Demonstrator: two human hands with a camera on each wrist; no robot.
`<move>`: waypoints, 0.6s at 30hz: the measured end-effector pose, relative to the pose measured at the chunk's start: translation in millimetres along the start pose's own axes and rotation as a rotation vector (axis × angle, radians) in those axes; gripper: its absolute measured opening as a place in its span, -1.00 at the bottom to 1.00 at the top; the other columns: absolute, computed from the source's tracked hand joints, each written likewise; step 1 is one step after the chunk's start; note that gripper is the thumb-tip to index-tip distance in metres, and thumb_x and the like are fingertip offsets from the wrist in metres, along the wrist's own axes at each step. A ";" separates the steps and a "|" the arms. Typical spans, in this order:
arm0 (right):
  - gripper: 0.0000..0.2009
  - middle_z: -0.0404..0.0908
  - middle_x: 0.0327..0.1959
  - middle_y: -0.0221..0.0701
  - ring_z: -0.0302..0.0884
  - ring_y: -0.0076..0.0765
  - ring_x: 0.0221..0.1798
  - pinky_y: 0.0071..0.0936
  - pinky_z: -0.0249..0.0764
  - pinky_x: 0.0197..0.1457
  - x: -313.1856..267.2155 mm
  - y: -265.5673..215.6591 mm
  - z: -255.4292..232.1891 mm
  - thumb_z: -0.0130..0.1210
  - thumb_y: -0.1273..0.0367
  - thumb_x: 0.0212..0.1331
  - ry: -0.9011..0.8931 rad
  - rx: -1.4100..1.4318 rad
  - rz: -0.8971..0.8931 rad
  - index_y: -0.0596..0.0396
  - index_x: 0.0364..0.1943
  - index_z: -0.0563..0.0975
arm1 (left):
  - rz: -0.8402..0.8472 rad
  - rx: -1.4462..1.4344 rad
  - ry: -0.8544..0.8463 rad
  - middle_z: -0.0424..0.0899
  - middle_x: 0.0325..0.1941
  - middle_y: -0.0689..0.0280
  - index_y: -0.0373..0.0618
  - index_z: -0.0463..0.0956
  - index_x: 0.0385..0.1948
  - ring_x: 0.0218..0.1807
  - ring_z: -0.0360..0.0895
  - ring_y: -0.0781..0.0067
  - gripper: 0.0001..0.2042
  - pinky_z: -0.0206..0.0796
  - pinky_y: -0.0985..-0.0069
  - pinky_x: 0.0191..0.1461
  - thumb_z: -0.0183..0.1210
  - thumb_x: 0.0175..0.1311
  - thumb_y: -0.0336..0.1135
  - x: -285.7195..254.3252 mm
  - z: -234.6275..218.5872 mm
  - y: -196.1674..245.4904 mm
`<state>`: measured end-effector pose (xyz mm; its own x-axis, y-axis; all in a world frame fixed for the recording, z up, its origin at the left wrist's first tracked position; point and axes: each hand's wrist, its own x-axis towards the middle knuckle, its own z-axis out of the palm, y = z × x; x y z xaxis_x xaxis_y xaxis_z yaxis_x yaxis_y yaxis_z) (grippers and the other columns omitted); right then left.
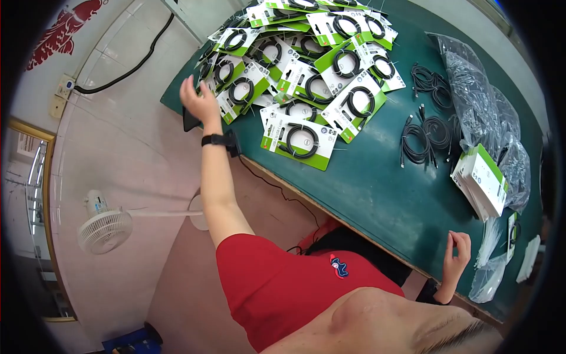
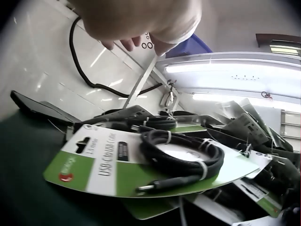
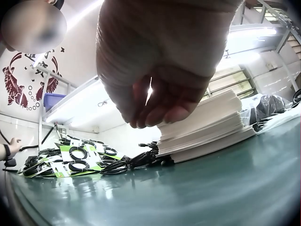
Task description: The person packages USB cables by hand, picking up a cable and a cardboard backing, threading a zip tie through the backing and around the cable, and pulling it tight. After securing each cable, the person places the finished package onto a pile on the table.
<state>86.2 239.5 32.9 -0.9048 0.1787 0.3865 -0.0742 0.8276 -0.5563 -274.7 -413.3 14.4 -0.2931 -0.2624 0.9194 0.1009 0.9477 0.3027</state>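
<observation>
In the head view my left hand is at the table's far left edge, its fingers spread and nothing held. Beside and below it lies a dark phone. A carded USB-C cable on a white and green card is close to that hand. The left wrist view shows another such card with a coiled black cable tied on it. My right hand hovers by the near edge at right, fingers loosely bent and holding nothing. A stack of cards stands beyond it.
Many carded cables form a heap at the back. Loose coiled black cables lie right of the middle, by clear plastic bags. White zip ties lie near the right hand. A white fan stands off the table.
</observation>
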 end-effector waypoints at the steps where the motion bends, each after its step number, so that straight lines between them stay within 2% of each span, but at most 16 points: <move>1: -0.93 0.53 -0.31 -0.26 0.50 -0.27 -0.25 -0.46 0.40 -0.17 0.2 -0.5 0.6 0.15 0.62 0.23 -0.003 -0.006 0.002 0.25 -0.24 0.58 | -0.098 0.122 0.055 0.49 0.20 0.05 -0.16 0.51 0.12 0.22 0.43 -0.02 -0.56 0.24 0.14 0.34 0.32 0.22 -0.26 -9.3 -17.9 -12.6; 2: -0.93 0.53 -0.30 -0.26 0.50 -0.27 -0.25 -0.46 0.40 -0.17 0.7 -1.2 1.5 0.15 0.62 0.23 -0.006 -0.012 0.004 0.25 -0.24 0.58 | -0.195 0.245 0.110 0.47 0.22 0.04 -0.18 0.50 0.12 0.24 0.41 -0.04 -0.55 0.21 0.12 0.35 0.33 0.21 -0.25 -18.9 -32.9 -25.6; 4: -0.93 0.53 -0.30 -0.27 0.50 -0.28 -0.24 -0.46 0.40 -0.16 0.5 -2.8 4.5 0.15 0.62 0.24 -0.011 -0.016 0.009 0.25 -0.24 0.58 | -0.434 0.657 0.159 0.59 0.00 0.06 -0.22 0.44 0.15 -0.01 0.55 0.03 -0.52 0.42 0.22 0.08 0.34 0.22 -0.29 -40.6 -48.3 -58.3; 5: -0.94 0.53 -0.30 -0.27 0.50 -0.28 -0.25 -0.47 0.40 -0.16 1.8 -4.2 6.0 0.15 0.61 0.24 -0.015 -0.024 0.006 0.25 -0.24 0.57 | -0.433 0.659 0.156 0.59 0.00 0.06 -0.22 0.44 0.15 -0.01 0.55 0.03 -0.52 0.42 0.22 0.08 0.34 0.22 -0.29 -39.4 -59.3 -60.4; 7: -0.94 0.52 -0.31 -0.27 0.50 -0.29 -0.25 -0.48 0.41 -0.17 5.0 -8.1 10.0 0.14 0.61 0.24 -0.020 -0.043 0.000 0.26 -0.24 0.57 | -1.420 -0.137 -0.011 0.63 -0.20 0.15 -0.27 0.49 0.00 -0.26 0.61 0.25 -0.62 0.48 0.49 -0.22 0.36 0.24 -0.28 -28.6 -76.3 -59.2; 8: -0.94 0.52 -0.31 -0.27 0.50 -0.29 -0.25 -0.48 0.41 -0.17 5.7 -10.6 11.9 0.14 0.61 0.24 -0.022 -0.044 0.002 0.26 -0.24 0.57 | -1.421 -0.135 -0.013 0.63 -0.20 0.15 -0.27 0.49 0.00 -0.26 0.61 0.25 -0.62 0.48 0.49 -0.22 0.36 0.24 -0.28 -34.4 -75.6 -83.3; 10: -0.95 0.51 -0.32 -0.27 0.50 -0.29 -0.26 -0.49 0.41 -0.19 6.3 -16.1 15.5 0.14 0.61 0.25 -0.054 -0.042 0.007 0.26 -0.24 0.57 | -1.548 -0.545 -0.194 0.62 -0.30 0.21 -0.26 0.50 -0.11 -0.36 0.60 0.37 -0.69 0.43 0.61 -0.34 0.35 0.26 -0.28 -59.9 -70.0 -168.7; 11: -0.95 0.50 -0.32 -0.28 0.50 -0.30 -0.27 -0.49 0.41 -0.20 6.1 -19.5 16.7 0.14 0.61 0.25 -0.068 -0.042 0.011 0.26 -0.25 0.57 | -1.595 -0.757 -0.289 0.61 -0.36 0.24 -0.25 0.50 -0.16 -0.41 0.59 0.43 -0.72 0.41 0.67 -0.40 0.35 0.27 -0.29 -58.5 -69.5 -176.4; 12: -0.95 0.50 -0.32 -0.28 0.50 -0.30 -0.27 -0.49 0.41 -0.20 5.5 -23.0 17.4 0.14 0.61 0.25 -0.064 -0.046 0.017 0.26 -0.25 0.57 | -1.595 -0.761 -0.297 0.61 -0.36 0.24 -0.25 0.50 -0.16 -0.41 0.59 0.43 -0.72 0.41 0.67 -0.40 0.35 0.27 -0.29 -57.9 -65.7 -182.5; 15: -0.95 0.49 -0.34 -0.27 0.49 -0.32 -0.28 -0.51 0.41 -0.23 3.0 -33.2 21.9 0.14 0.61 0.25 -0.079 -0.039 0.058 0.27 -0.25 0.56 | -1.541 -0.780 -0.084 0.59 -0.39 0.27 -0.24 0.48 -0.28 -0.38 0.59 0.44 -0.81 0.51 0.60 -0.31 0.29 0.32 -0.35 -51.8 -55.1 -200.5; 16: -0.95 0.49 -0.34 -0.27 0.49 -0.32 -0.28 -0.51 0.41 -0.23 2.7 -35.7 23.9 0.14 0.61 0.25 -0.071 -0.037 0.066 0.27 -0.25 0.56 | -1.534 -0.785 -0.094 0.59 -0.39 0.27 -0.24 0.48 -0.28 -0.38 0.59 0.44 -0.81 0.51 0.60 -0.31 0.29 0.32 -0.35 -48.3 -50.8 -211.0; 18: -0.96 0.48 -0.35 -0.28 0.48 -0.33 -0.31 -0.51 0.40 -0.25 2.5 -38.4 27.7 0.13 0.61 0.24 -0.060 -0.071 0.027 0.27 -0.26 0.56 | -1.527 -0.837 0.011 0.58 -0.38 0.26 -0.25 0.48 -0.26 -0.37 0.58 0.43 -0.85 0.56 0.55 -0.26 0.25 0.34 -0.38 -35.0 -37.6 -235.6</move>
<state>75.2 193.4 34.9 -0.9297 0.1712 0.3260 -0.0213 0.8589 -0.5118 -252.5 -634.2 -79.6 -0.5801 -0.7603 -0.2923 0.1869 -0.4735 0.8607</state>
